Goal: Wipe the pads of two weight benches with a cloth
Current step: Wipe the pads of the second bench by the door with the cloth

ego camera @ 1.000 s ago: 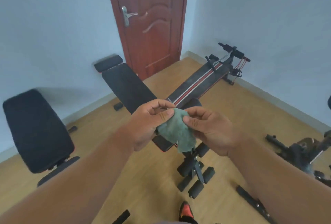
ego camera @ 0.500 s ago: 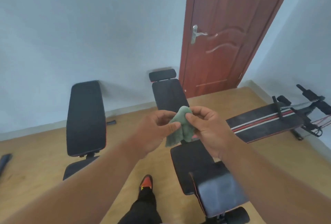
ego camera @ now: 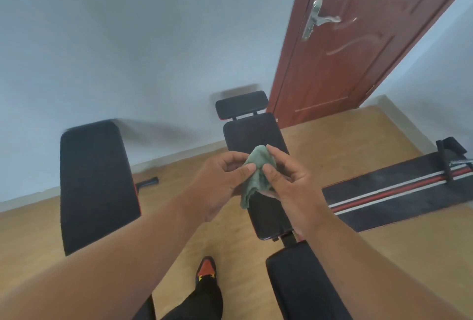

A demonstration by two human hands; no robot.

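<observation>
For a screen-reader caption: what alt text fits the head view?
Both hands, left hand and right hand, pinch a green cloth above a black weight bench; a second bench stands left, a red door behind.

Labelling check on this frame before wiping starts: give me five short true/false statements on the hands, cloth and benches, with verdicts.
1. Both hands hold the green cloth. True: the left hand and right hand pinch it between them.
2. The cloth is pressed flat on a bench pad. False: it is held in the air above the centre bench.
3. The door stands open. False: it is shut.
4. A second bench back pad stands to the left of the centre bench. True.
5. The striped board lies on the left side of the room. False: it lies on the floor to the right.
</observation>
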